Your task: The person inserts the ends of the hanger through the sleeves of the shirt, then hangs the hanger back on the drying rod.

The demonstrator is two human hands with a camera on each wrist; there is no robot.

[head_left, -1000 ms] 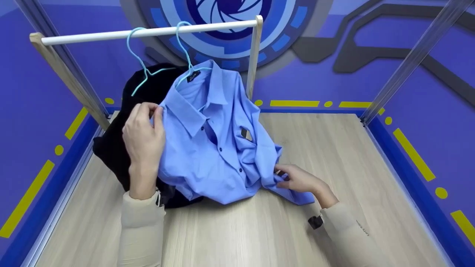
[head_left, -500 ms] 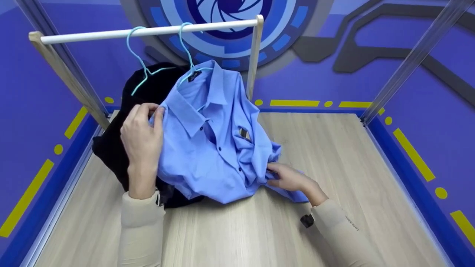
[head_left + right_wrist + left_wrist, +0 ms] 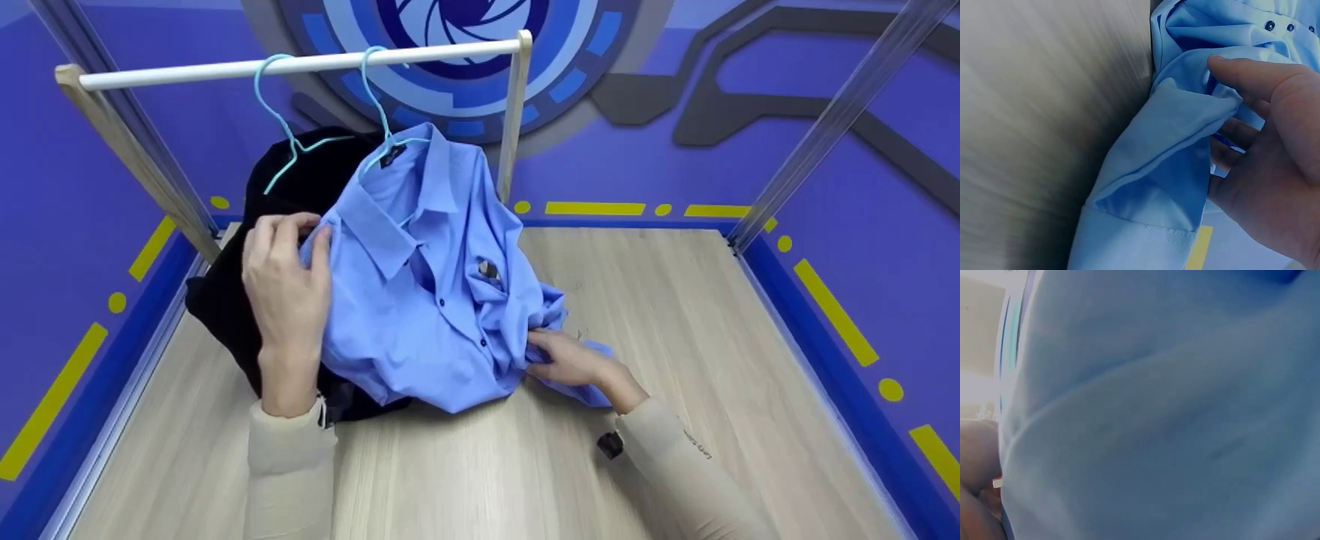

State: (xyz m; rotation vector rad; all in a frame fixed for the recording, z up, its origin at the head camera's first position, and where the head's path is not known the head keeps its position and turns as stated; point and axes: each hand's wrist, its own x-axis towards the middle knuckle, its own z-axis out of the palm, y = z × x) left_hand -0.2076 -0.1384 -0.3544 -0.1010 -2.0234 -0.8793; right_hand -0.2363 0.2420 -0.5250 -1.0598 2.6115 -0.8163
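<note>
A light blue button-up shirt point(image 3: 405, 322) hangs from a light blue hanger point(image 3: 382, 112), its collar spread and its lower part bunched on the tabletop. My left hand point(image 3: 289, 285) pinches the shirt's shoulder at the left, between thumb and fingers. Close-up blue cloth fills most of the left wrist view. At the lower right my right hand point(image 3: 566, 360) holds bunched cloth near a sleeve. In the right wrist view the thumb lies over the shirt cloth point(image 3: 1151, 129), while the other fingers go partly behind a fold. Their tips are hidden.
Both hangers hook over the white bar point(image 3: 187, 73) of a wooden-ended rack. A black garment point(image 3: 225, 307) hangs behind the shirt on the left, on a second hanger point(image 3: 274, 112). Blue-purple walls enclose the wood-grain tabletop point(image 3: 675, 300).
My right hand has moved left, further in along the shirt, and the sleeve end at the lower right has shifted left with it. The left hand stays almost still at the shoulder.
</note>
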